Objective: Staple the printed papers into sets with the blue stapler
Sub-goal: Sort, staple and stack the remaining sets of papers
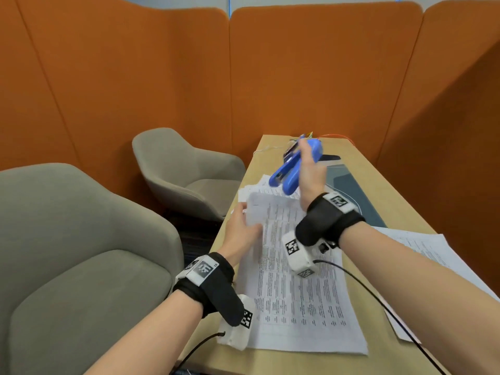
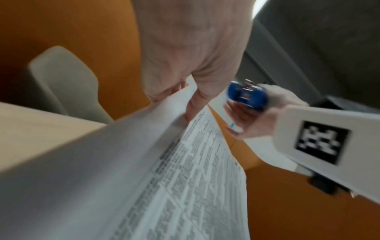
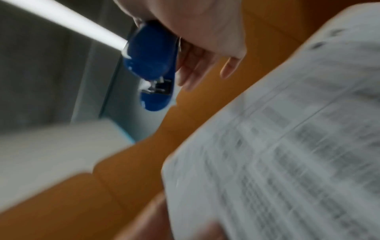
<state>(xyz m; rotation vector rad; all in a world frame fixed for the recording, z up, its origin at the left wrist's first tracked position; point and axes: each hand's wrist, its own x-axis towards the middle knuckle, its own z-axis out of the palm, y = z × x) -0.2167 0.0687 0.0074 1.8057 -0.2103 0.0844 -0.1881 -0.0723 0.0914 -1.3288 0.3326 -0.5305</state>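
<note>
My right hand (image 1: 311, 169) grips the blue stapler (image 1: 293, 169) in the air above the far end of the papers, its mouth pointing down and left. The stapler (image 3: 150, 65) shows again under my palm in the right wrist view. My left hand (image 1: 240, 231) pinches the top left corner of a set of printed papers (image 1: 295, 280) and lifts that corner off the table. Thumb and fingers (image 2: 195, 105) clamp the sheet edge in the left wrist view, with the stapler (image 2: 246, 95) just beyond. More printed sheets (image 1: 257, 188) lie under the lifted corner.
The papers lie on a light wooden table (image 1: 378, 182) with a dark mat (image 1: 349, 185). Another stack of sheets (image 1: 422, 253) lies under my right forearm. Two grey armchairs (image 1: 81, 253) stand left of the table. Orange padded walls (image 1: 297, 77) enclose the booth. Cables run from both wrist cameras.
</note>
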